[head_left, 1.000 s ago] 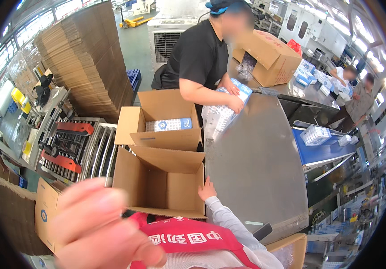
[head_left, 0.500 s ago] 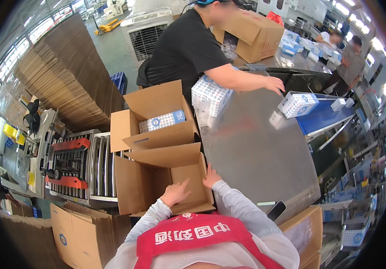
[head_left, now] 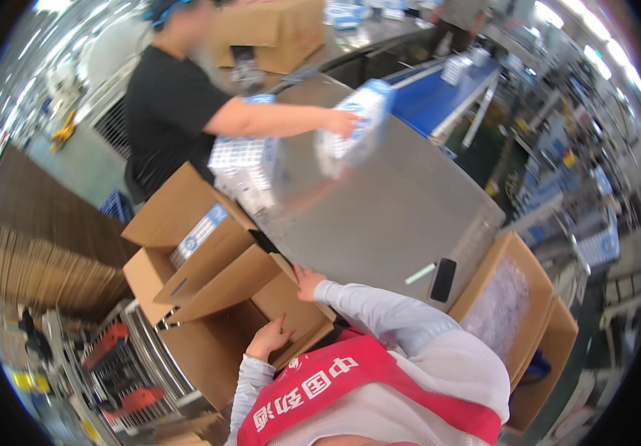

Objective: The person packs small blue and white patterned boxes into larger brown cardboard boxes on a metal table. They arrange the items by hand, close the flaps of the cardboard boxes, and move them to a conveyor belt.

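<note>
In front of me an open cardboard carton [head_left: 233, 327] stands beside a metal table, tilted in view; no contents show inside it. My left hand [head_left: 270, 339] is over its near side, fingers stretched out, holding nothing. At the carton's right edge, next to the table, my right hand [head_left: 308, 284] touches the flap with its index finger extended. Behind it stands a second open carton [head_left: 148, 273] with a blue-and-white patterned box [head_left: 200, 234] inside. Across the table a co-worker's hand [head_left: 341, 123] is on a blurred blue-and-white pack [head_left: 358, 137].
The metal table [head_left: 387, 215] carries a dark phone [head_left: 443, 280] and more patterned boxes [head_left: 245, 165]. A blue conveyor belt [head_left: 439, 97] meets its far end. At right stands a carton of clear plastic [head_left: 499, 305]. A roller conveyor [head_left: 160, 357] and stacked flat cardboard [head_left: 38, 230] lie left.
My view has turned to the right. The co-worker's hand has reached the pack near the belt, and the pack is now nearer the co-worker. My hands keep their places at the carton.
</note>
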### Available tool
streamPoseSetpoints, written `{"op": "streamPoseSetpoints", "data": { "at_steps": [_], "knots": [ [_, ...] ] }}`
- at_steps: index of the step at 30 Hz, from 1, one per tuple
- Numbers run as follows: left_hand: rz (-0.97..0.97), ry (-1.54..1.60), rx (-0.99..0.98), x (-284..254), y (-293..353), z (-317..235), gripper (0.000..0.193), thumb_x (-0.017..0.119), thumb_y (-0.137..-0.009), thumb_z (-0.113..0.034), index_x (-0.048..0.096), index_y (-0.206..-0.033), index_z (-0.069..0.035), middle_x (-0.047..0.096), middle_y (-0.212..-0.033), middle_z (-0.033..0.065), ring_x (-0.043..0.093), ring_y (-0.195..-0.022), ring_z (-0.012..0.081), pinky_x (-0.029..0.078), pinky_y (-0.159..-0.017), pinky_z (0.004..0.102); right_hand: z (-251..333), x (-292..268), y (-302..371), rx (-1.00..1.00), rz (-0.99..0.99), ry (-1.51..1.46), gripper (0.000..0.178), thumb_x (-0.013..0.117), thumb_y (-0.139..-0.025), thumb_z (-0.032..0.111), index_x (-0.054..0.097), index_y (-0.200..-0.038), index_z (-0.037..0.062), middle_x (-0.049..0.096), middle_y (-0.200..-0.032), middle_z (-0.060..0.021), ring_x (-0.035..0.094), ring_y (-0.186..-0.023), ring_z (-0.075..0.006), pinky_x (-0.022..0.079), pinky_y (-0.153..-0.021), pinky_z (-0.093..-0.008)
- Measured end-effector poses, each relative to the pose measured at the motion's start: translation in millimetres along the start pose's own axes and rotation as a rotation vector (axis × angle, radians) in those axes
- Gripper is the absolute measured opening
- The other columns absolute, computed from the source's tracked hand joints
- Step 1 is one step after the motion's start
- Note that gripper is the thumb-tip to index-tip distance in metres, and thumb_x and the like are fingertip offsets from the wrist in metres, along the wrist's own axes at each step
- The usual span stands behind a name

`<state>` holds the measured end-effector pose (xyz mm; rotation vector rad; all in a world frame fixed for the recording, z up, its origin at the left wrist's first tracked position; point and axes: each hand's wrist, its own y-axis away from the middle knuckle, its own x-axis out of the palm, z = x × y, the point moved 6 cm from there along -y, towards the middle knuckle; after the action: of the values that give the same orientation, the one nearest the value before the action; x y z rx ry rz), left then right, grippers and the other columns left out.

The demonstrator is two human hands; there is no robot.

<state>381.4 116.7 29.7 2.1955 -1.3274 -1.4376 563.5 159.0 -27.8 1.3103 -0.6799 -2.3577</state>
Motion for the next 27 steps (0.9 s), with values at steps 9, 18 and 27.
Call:
{"op": "streamPoseSetpoints", "data": {
  "at_steps": [9,18,27],
  "knots": [
    [0.065,0.070,-0.088,-3.2,1.7,-12.0,0.070,0.060,-0.087,-0.040,0.040,-0.142,-0.001,0.067,-0.100,0.0219,0.065,-0.094,0.0344,0.050,-0.082,0.0406,5.3,-0.3,2.4,0.002,-0.072,-0.046,0.096,0.061,-0.078,0.027,0.006,-0.153,0.0028,0.047,-0.133,-0.0267,0.059,-0.111,-0.0384,0.049,-0.089,-0.0448],
    [0.042,0.054,-0.051,-5.1,4.4,-12.0,0.069,0.060,-0.088,-0.039,0.040,-0.142,-0.001,0.066,-0.102,0.0239,0.064,-0.097,0.0357,0.049,-0.085,0.0408,7.6,4.0,-1.6,-0.022,-0.120,-0.025,0.090,0.059,-0.081,0.031,0.010,-0.152,0.0041,0.050,-0.128,-0.0258,0.060,-0.104,-0.0395,0.049,-0.087,-0.0459],
    [0.084,0.053,-0.086,-3.8,1.4,-10.1,0.068,0.058,-0.089,-0.040,0.039,-0.143,-0.002,0.061,-0.118,0.0276,0.060,-0.110,0.0380,0.047,-0.093,0.0415,3.9,5.8,-3.5,-0.001,-0.149,-0.062,0.098,0.065,-0.075,0.024,0.009,-0.152,0.0038,0.049,-0.130,-0.0253,0.060,-0.109,-0.0370,0.050,-0.087,-0.0444]
  ]
}}
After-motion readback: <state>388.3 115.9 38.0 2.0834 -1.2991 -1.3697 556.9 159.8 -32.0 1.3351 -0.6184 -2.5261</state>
